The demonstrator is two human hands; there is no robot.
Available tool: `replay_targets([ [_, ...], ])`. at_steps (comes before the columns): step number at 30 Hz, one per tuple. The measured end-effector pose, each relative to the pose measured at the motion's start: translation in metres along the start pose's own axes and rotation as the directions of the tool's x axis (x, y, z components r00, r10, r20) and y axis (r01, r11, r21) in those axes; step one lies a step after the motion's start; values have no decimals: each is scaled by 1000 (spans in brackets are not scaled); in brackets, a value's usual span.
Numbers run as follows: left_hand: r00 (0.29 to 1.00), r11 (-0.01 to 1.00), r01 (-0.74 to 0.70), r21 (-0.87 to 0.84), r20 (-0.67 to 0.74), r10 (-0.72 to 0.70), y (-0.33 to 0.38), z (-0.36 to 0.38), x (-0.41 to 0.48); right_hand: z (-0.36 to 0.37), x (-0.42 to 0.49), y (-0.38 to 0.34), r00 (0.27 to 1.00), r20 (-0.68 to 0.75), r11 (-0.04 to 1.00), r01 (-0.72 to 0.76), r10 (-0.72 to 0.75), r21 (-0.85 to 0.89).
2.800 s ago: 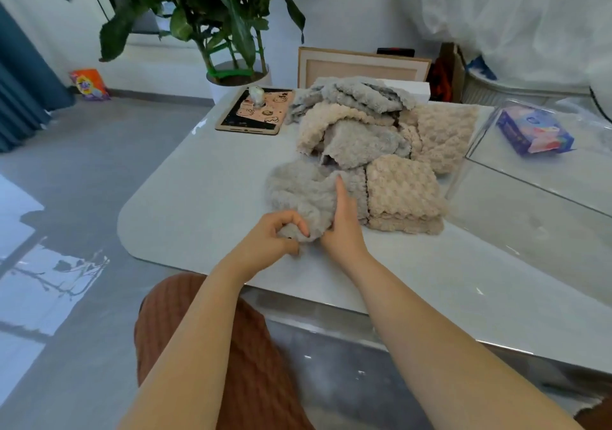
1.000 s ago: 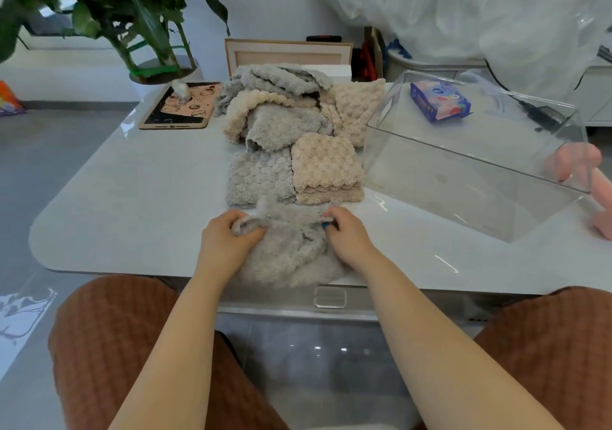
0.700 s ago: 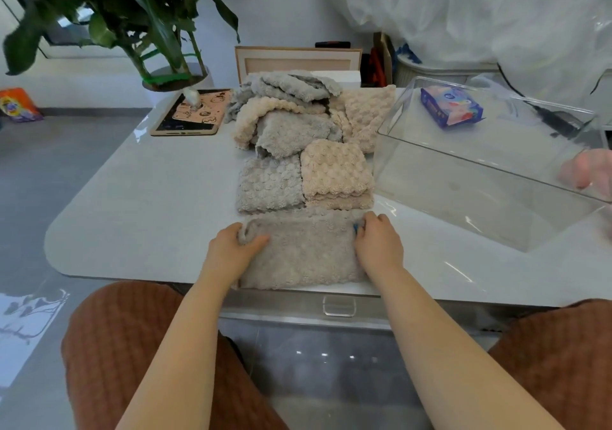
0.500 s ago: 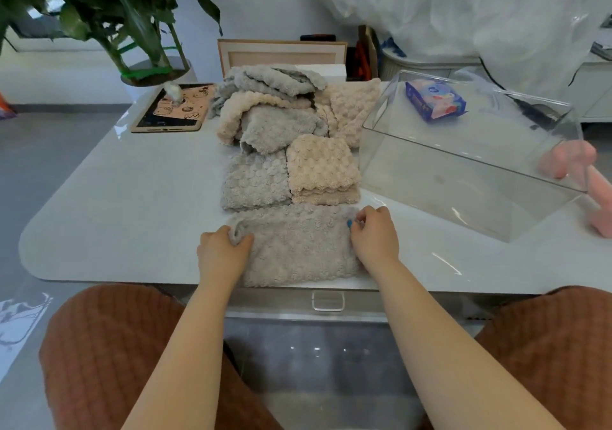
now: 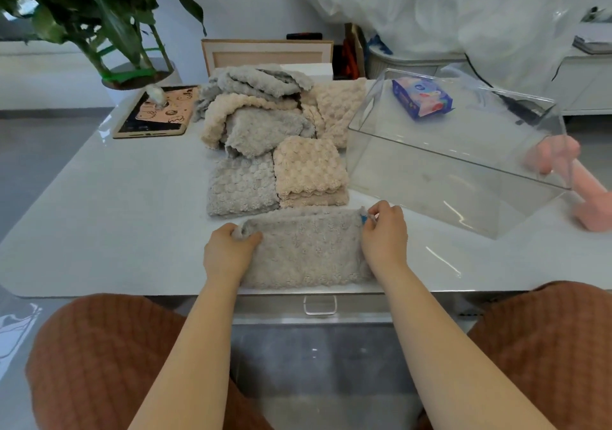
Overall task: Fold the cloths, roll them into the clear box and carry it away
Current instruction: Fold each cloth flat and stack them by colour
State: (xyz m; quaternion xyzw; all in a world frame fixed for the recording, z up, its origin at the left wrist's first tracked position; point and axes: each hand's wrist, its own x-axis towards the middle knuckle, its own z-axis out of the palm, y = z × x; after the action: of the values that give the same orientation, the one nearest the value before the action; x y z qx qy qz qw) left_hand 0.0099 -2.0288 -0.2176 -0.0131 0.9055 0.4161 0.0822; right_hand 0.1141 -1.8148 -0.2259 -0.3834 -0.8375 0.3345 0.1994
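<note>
Left hand [image 5: 228, 254], right hand [image 5: 384, 234], each grip pinching a far corner of the grey cloth [image 5: 304, 247]: best square the edges, then fold flat.

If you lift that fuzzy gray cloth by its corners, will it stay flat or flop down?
Probably flop: the gray cloth is soft and bunches where the left hand grips its corner. It likely feels light, since the right hand only pinches the other corner. Its fluffy pile should grip rather than slip.
</note>
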Motion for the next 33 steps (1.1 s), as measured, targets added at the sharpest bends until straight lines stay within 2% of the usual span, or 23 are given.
replay_targets([
  [4, 960, 934, -205, 293, -125, 250, 15, 12, -9, -22, 4, 9, 989, -110, 987, 84, -100, -137],
  [6, 931, 893, -303, 332, -99, 352, 15, 13, -8, -27, 6, 13, 985, -129, 981, 87, -110, -174],
  [7, 933, 894, -313, 320, -73, 353, 15, 13, -9, -27, 7, 16, 991, -110, 979, 58, -81, -196],
  [8, 952, 921, -278, 272, -48, 301, 11, 13, -8, -26, 7, 21, 996, -75, 976, 20, -37, -218],
  [10, 993, 982, -117, 149, 10, 117, 4, 9, -7, -23, 8, 30, 999, -5, 967, -34, 34, -252],
  [12, 996, 986, -30, 163, 89, 16, -1, 0, -7, -20, 5, 35, 999, -11, 966, -40, 38, -255],
  [14, 967, 971, -21, 240, 250, -41, 0, -12, -9, -17, 4, 36, 998, -69, 969, -21, 3, -248],
  [17, 866, 947, -7, 321, 476, -155, 8, -26, -10, -12, 2, 27, 990, -143, 986, -30, 6, -162],
  [19, 851, 936, -13, 351, 496, -174, 12, -30, -8, -11, 2, 21, 981, -181, 994, -79, 63, -81],
  [21, 878, 938, -4, 348, 450, -163, 12, -30, -4, -12, 0, 21, 972, -208, 992, -122, 111, -41],
  [24, 923, 982, 49, 180, 368, -114, 6, -28, 1, -16, 1, 29, 984, -137, 984, -129, 112, -122],
  [27, 954, 981, 133, -143, 287, -88, 4, -24, 1, -17, 5, 32, 992, -39, 979, -121, 116, -163],
  [30, 966, 874, 200, -443, 239, -100, 6, -14, -5, -13, 5, 31, 993, -12, 973, -121, 121, -197],
  [33, 962, 749, 261, -609, 234, -144, 7, -5, -12, -9, 1, 31, 996, 20, 955, -76, 86, -288],
])
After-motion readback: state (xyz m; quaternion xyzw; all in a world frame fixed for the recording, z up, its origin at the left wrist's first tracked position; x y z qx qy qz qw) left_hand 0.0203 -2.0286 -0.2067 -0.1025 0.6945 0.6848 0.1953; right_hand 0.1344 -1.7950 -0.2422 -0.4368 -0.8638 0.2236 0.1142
